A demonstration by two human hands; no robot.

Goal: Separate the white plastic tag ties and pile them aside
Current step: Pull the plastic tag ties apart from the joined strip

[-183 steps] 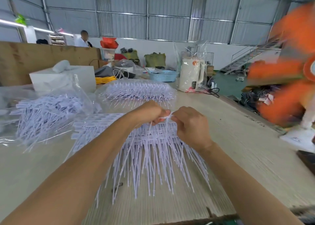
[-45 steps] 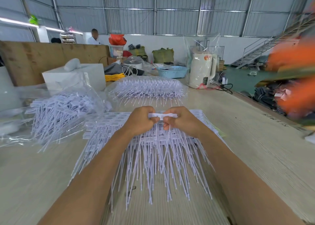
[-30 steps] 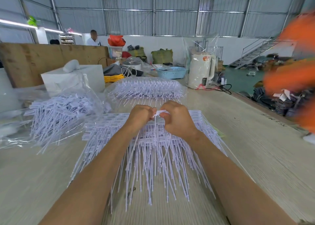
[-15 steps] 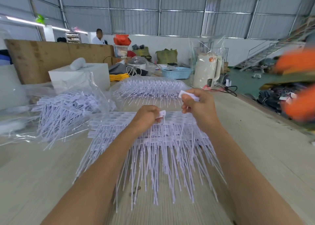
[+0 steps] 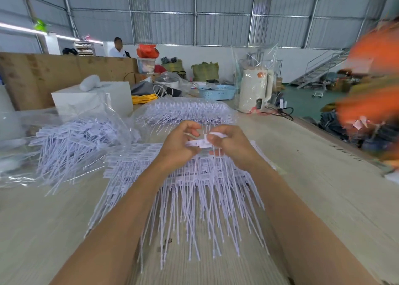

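Head view: white tag ties point(image 5: 195, 143) are pinched between the left hand point(image 5: 177, 146) and right hand point(image 5: 232, 146), both hands' fingers curled on the tag ends, just above the spread tie stack point(image 5: 190, 189) on the desk point(image 5: 323, 198). Left of the stack lies a bagged tie pile point(image 5: 73, 142); behind it, another bag point(image 5: 185, 111). Bare desk runs right of the stack to the desk's edge.

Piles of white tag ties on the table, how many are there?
3: one pile under the hands at centre, one bagged pile at left, one wrapped pile behind. More may be hidden.
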